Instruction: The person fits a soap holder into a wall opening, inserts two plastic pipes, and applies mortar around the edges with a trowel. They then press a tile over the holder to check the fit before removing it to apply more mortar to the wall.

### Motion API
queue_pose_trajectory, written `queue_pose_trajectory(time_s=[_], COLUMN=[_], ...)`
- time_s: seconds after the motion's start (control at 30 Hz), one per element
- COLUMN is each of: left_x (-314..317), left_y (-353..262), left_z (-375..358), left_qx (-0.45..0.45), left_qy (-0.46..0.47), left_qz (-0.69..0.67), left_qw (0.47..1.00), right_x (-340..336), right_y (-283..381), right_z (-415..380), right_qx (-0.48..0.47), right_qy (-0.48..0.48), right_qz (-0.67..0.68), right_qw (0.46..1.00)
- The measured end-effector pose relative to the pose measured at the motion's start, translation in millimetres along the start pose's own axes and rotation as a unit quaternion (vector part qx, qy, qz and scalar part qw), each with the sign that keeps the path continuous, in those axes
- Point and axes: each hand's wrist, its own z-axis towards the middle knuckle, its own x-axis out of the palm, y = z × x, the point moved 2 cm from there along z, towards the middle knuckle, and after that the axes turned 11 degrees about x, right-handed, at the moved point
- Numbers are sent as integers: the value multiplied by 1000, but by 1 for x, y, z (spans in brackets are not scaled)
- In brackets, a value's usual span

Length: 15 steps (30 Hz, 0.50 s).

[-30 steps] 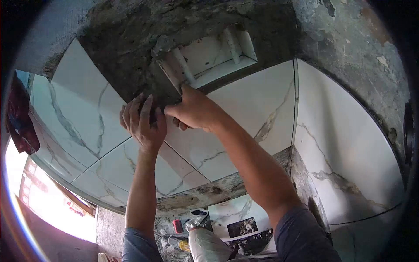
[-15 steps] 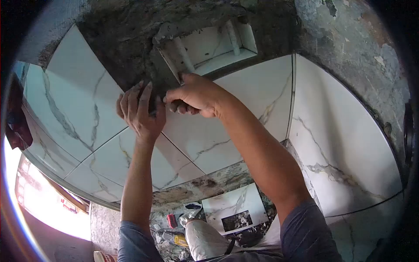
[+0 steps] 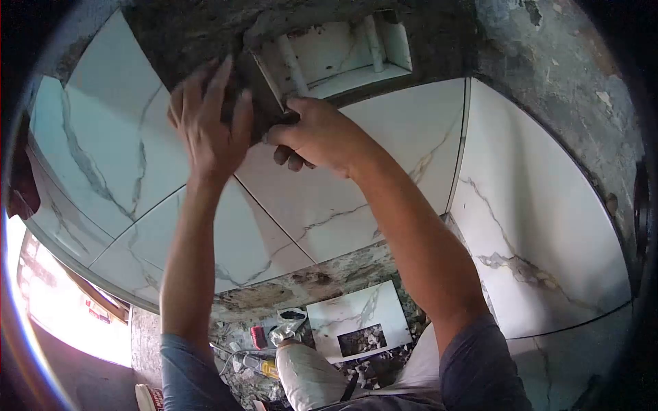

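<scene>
My left hand (image 3: 211, 133) is raised against the dark, rough wall patch (image 3: 205, 34), fingers spread and slightly blurred, with nothing visible in it. To its right, my right hand (image 3: 317, 135) is closed, thumb and fingers curled together just below the lower left corner of a recessed wall niche (image 3: 360, 82). Something dark shows by its fingertips, too shadowed to name. The niche is lined with white tile and has two pale upright bars (image 3: 374, 44) across it. White marbled wall tiles (image 3: 356, 185) lie behind and below both hands.
A tile with a rectangular cutout (image 3: 329, 322) lies by my knees on the rubble-strewn floor. Near it are a yellow tool (image 3: 267, 368) and a red object (image 3: 258, 337). Another tiled wall (image 3: 548, 226) stands at right; bright light enters at lower left.
My left hand has moved up and left, away from the right one, and its fingers have spread. My right hand stays near the niche corner, shifted slightly. The view has tilted a little.
</scene>
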Motion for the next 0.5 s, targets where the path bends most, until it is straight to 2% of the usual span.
queue_pose_trajectory(time_s=[0.03, 0.1, 0.13, 0.2, 0.23, 0.33, 0.43, 0.5], left_x=[4, 14, 21, 29, 28, 28, 27, 27], left_y=[5, 14, 20, 30, 33, 35, 30, 28], left_z=[8, 15, 17, 14, 14, 14, 17, 19], left_qx=[0, -16, -27, -23, -22, -6, 0, -7], left_qy=[-1, 25, 49, 29, 31, 27, 2, -15], left_qz=[-14, -23, -31, -2, -27, -39, -50, -72], left_qw=[1000, 999, 998, 999, 999, 999, 999, 997], right_x=[0, -3, -4, -7, -11, -24, -34, -39], right_y=[-3, -8, -10, -14, -22, -47, -77, -98], right_z=[1, -4, -11, -33, -38, -52, -65, -67], right_qx=[3, -106, -107, -85, -87, -133, -112, -66], right_qy=[2, -64, -62, -123, -122, -155, -170, -188], right_qz=[-4, -61, -65, -87, -88, -96, -36, 6], right_qw=[1000, 990, 990, 985, 985, 974, 978, 980])
